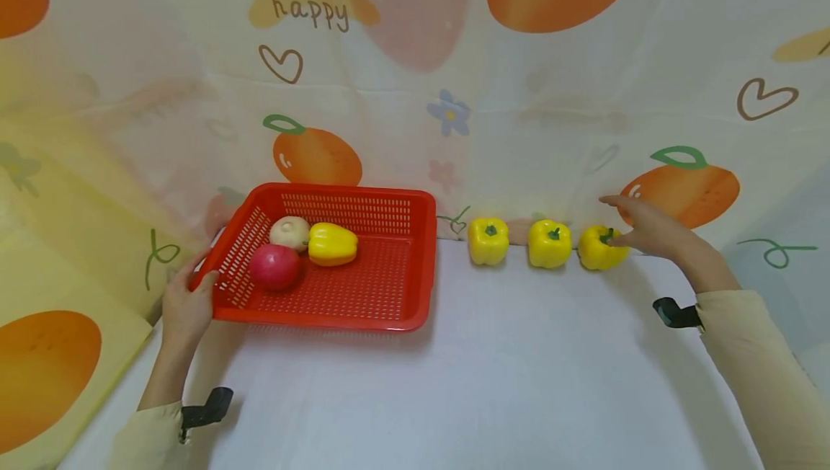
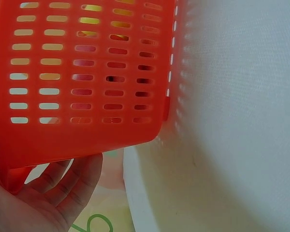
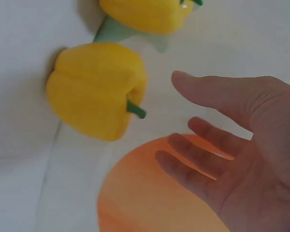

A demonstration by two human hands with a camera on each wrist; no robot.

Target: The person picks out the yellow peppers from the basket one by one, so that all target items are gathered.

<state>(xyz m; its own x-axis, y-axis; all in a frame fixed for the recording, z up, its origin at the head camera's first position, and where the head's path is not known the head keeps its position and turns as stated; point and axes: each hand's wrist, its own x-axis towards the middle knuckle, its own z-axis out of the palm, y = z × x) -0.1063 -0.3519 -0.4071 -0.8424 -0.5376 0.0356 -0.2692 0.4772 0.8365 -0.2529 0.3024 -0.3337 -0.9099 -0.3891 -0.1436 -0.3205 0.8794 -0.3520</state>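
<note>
My left hand (image 1: 186,306) grips the left end of a red plastic basket (image 1: 382,279), its fingers under the rim in the left wrist view. Inside the basket, toward the left, lie a yellow bell pepper (image 1: 333,244), a round pinkish-red fruit or vegetable (image 1: 275,267) and a round cream-coloured one (image 1: 289,233). Over at the right, my right hand (image 1: 655,232) hovers beside the rightmost yellow bell pepper (image 1: 596,248). In the right wrist view its fingers are spread and nothing is between them; a gap separates them from the pepper's green stem (image 3: 136,109).
Two more yellow bell peppers, one in the middle (image 1: 550,244) and one on the left (image 1: 489,241), stand in the same row along the back of the white table (image 1: 493,383). Behind them rises a printed cloth backdrop (image 1: 519,95) with oranges and hearts.
</note>
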